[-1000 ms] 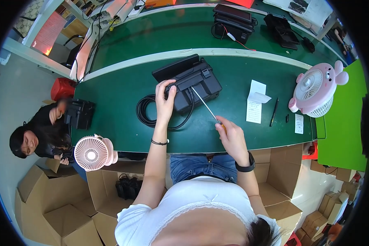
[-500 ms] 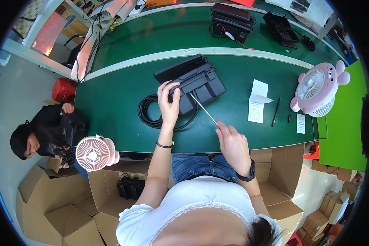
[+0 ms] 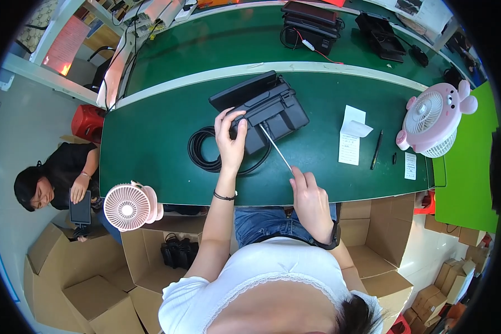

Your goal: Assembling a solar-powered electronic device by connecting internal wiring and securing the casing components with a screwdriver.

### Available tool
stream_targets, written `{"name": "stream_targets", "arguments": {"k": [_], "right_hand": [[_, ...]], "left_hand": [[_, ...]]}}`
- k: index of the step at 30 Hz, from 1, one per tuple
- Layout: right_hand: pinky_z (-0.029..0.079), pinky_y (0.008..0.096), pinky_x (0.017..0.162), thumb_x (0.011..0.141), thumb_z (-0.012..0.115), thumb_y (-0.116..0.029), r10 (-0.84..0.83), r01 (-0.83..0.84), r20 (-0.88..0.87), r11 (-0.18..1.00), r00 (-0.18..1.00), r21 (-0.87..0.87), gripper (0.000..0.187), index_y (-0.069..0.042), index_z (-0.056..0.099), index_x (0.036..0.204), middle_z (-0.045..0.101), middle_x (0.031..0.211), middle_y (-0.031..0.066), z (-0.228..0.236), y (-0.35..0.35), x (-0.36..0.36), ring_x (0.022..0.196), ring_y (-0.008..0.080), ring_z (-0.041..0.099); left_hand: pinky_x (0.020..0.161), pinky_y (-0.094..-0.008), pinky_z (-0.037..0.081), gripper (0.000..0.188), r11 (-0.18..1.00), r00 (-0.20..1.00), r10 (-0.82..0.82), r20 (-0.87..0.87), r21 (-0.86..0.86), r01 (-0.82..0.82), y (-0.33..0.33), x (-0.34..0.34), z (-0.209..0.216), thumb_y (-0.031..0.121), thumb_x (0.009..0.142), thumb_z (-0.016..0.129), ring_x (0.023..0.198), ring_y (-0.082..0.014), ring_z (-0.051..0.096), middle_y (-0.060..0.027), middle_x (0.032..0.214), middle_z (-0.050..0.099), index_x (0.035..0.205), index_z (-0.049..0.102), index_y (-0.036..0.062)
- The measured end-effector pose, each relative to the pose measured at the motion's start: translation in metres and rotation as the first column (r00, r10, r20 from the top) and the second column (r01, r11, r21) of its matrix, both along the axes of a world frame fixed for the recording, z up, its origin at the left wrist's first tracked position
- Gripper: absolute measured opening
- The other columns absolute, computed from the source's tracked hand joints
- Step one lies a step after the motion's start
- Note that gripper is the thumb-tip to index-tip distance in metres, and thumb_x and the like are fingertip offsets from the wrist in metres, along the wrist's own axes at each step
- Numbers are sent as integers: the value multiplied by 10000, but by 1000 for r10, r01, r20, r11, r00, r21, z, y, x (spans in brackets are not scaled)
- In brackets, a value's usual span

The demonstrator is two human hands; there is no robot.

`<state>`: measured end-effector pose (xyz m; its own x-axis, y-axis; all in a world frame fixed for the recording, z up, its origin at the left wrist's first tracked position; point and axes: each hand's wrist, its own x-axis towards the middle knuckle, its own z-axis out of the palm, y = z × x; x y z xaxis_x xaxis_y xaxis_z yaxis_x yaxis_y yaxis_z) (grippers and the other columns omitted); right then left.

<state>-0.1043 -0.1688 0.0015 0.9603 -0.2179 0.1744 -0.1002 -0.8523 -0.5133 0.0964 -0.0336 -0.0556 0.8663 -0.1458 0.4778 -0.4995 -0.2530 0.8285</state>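
A black plastic case [image 3: 286, 114] lies on the green table with its flat lid [image 3: 242, 92] swung up on the far left side. My left hand [image 3: 231, 136] grips the case's near left edge, thumb and fingers around it. In my right hand [image 3: 310, 197] is a screwdriver [image 3: 278, 150], its handle mostly hidden in my closed fingers. The long metal shaft slants up and left, its tip at the recess in the case's near side. A coiled black cable [image 3: 203, 153] lies beside my left hand and runs under my wrist toward the case.
At the right are a pink fan [image 3: 434, 119], a pen [image 3: 377, 150] and a folded paper [image 3: 350, 139]. Another pink fan [image 3: 127, 209] stands at the near left edge. Cardboard boxes [image 3: 94, 298] surround me. Leftward, a person [image 3: 67, 172] holds a dark flat device. More black cases [image 3: 312, 30] sit behind.
My right hand has turned on the screwdriver and shifted slightly left, while the tip stays at the recess. The person at the left now holds the dark device lower, flat side showing.
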Motion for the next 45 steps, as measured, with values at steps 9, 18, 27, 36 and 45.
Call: {"name": "stream_targets", "arguments": {"k": [9,18,27,36,45], "right_hand": [[551,467,540,1015,512,-114,36,-33,-20,989,999,142,277,31,527,1251,590,934,245,-3,1,-6,633,424,639],[548,466,528,1008,527,-110,38,-38,2,988,999,152,284,38,526,1250,592,933,242,-5,2,-5,623,425,636],[553,415,488,1000,556,-140,23,-23,-25,1000,999,1,298,23,527,1248,577,894,197,2,2,-5,586,362,653],[556,465,539,1008,533,-131,27,-30,23,987,999,160,286,33,529,1243,594,944,234,-12,3,-6,635,419,645],[548,463,552,1008,534,-127,15,-18,14,980,1000,200,271,32,552,1227,602,951,234,-16,3,-3,647,422,644]], "left_hand": [[1020,-374,417,174,1000,999,30,38,6,-30,-4,-8,5,95,914,667,1203,-276,534,-147,1253,579,1080,691,47],[937,-332,450,177,1000,999,29,42,3,-29,-2,-5,0,104,918,673,1143,-235,554,-132,1267,568,1090,694,64],[855,-284,457,183,1000,997,22,79,20,-24,-1,-4,-3,105,924,670,1073,-191,563,-117,1278,555,1101,700,75],[810,-259,461,188,1000,998,14,67,24,-15,1,-2,-6,109,926,670,1050,-169,561,-111,1285,548,1108,699,71],[782,-243,471,189,1000,996,3,92,25,-5,2,1,-10,99,935,659,1025,-146,562,-106,1288,541,1118,694,68]]}}
